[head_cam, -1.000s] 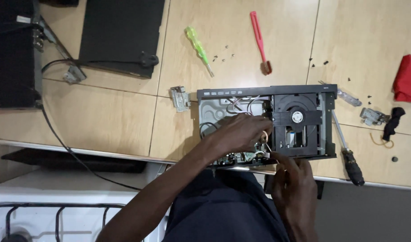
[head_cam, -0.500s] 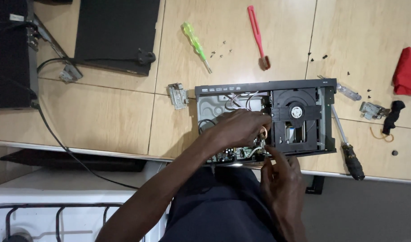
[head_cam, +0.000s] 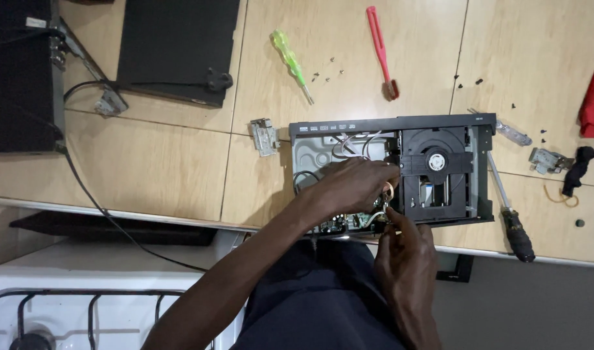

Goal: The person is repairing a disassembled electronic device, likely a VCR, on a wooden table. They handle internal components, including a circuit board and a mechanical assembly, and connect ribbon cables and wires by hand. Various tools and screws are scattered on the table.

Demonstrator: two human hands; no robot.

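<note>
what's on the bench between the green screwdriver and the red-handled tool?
Head view: between the green screwdriver and the red-handled tool lie only a few small dark screws on the wooden bench; otherwise that stretch is bare.

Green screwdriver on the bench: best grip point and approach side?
Take the green screwdriver by its thick translucent handle, the end farther from the opened disc player. It lies flat and slanted on the wooden bench, shaft tip toward the player, with bare wood either side. Probably easiest from above, fingers across the handle; the thin shaft gives little to hold.
</note>
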